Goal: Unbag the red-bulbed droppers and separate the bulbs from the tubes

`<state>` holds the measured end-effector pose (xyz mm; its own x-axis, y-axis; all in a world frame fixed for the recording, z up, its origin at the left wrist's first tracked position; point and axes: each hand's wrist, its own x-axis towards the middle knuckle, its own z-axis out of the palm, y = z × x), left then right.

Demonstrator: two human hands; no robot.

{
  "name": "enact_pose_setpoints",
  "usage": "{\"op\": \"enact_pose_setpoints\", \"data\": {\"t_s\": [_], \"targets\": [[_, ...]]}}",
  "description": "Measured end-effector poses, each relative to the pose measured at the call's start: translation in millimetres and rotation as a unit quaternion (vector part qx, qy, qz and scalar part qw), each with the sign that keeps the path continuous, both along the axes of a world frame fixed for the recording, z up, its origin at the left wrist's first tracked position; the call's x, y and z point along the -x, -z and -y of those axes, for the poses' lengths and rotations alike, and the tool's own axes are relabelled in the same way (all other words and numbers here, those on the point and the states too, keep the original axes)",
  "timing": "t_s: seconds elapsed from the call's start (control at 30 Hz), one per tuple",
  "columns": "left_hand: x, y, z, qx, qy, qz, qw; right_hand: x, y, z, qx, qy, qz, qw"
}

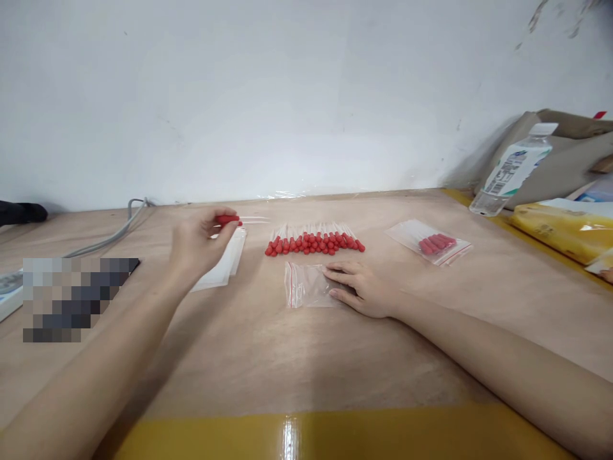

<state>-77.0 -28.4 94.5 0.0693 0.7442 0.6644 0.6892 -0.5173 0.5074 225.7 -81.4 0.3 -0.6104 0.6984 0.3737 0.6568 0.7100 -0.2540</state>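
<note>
My left hand (204,239) is closed around a few red-handled sticks (228,220), their thin pale shafts pointing right. It is raised over a stack of flat white sheets or bags (223,265). My right hand (359,287) lies with fingers stretched out on the right part of a clear zip bag (309,285), pressing it on the table. Just beyond that bag, many like red-ended sticks (313,241) lie in a row, red ends toward me. To the right rests another zip bag (407,233) with several red-handled sticks inside.
A water bottle (514,169) leans against a grey-beige bag (569,160) at the right, near a yellow package (555,227). At left are a grey cable (103,243) and a pixelated dark object (81,297). Yellow tape (239,437) edges the table; a white wall stands behind.
</note>
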Motion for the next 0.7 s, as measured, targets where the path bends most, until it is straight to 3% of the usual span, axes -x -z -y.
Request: {"op": "enact_pose_setpoints", "data": {"t_s": [0.17,0.37,0.53,0.7], "targets": [[-35,23.2,-29,-0.068,0.030,-0.186,0.980,1,-2.8,2,-0.003,0.004,0.000,1.000],[-67,43.3,-53,0.003,0.043,-0.349,0.936,1,-3.7,3,-0.009,0.001,-0.001,1.000],[-73,43.9,-52,0.036,0.056,-0.359,0.931,1,-4.1,3,-0.001,0.006,0.007,1.000],[-64,37.3,-49,0.097,0.093,-0.319,0.938,1,-2.7,1,0.001,0.004,0.004,1.000]]}}
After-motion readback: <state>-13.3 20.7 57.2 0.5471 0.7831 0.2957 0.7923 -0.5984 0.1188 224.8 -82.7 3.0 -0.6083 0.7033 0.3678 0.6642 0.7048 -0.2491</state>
